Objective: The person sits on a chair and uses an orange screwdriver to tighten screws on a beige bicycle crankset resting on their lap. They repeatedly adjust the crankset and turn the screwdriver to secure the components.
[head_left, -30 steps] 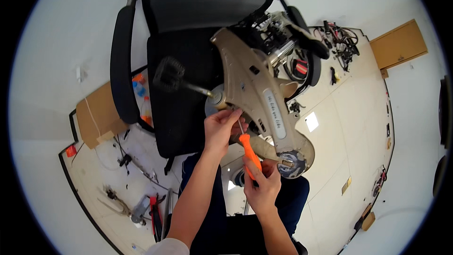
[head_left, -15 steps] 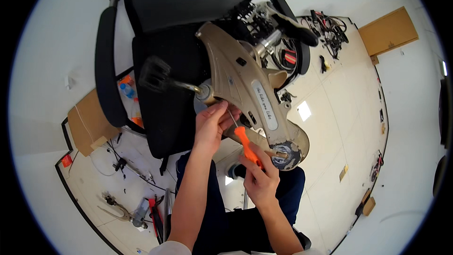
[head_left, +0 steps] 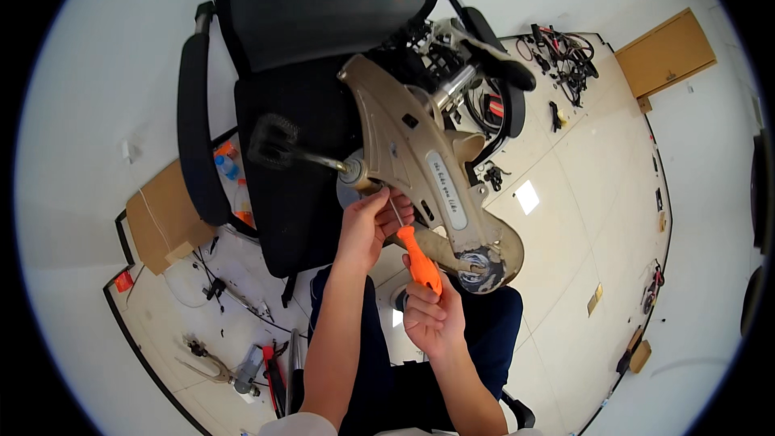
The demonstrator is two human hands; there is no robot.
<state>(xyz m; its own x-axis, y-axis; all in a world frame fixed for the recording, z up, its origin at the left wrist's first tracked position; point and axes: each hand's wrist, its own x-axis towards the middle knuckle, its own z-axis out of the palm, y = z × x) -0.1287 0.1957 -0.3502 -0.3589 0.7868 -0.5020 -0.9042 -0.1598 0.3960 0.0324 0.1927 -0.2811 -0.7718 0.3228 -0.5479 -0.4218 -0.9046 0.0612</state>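
A bronze-coloured bicycle frame (head_left: pixel 404 133) with bare, scraped metal at its near end lies across a black office chair (head_left: pixel 284 222) and reaches over my legs. My right hand (head_left: pixel 433 319) is closed around the butt of an orange-handled screwdriver (head_left: pixel 420 260). Its thin shaft points up and away to the frame's underside, near the end of a bent metal crank with a black pedal (head_left: pixel 274 141). My left hand (head_left: pixel 367 230) is closed in a pinch there, thumb and fingers around the shaft's tip. Whatever else it pinches is hidden, as is the tip.
Cables and bike parts (head_left: pixel 565 60) lie on the floor at the far right. A cardboard piece (head_left: pixel 165 214) leans at the left, near bottles (head_left: pixel 228 166) beside the chair. A metal fork (head_left: pixel 211 367) and red-handled tool (head_left: pixel 274 379) are at the lower left.
My right hand has shifted its grip: the forefinger stretched along the handle before, and now the fingers curl around its butt. My left hand stays by the frame. The whole view has shifted slightly.
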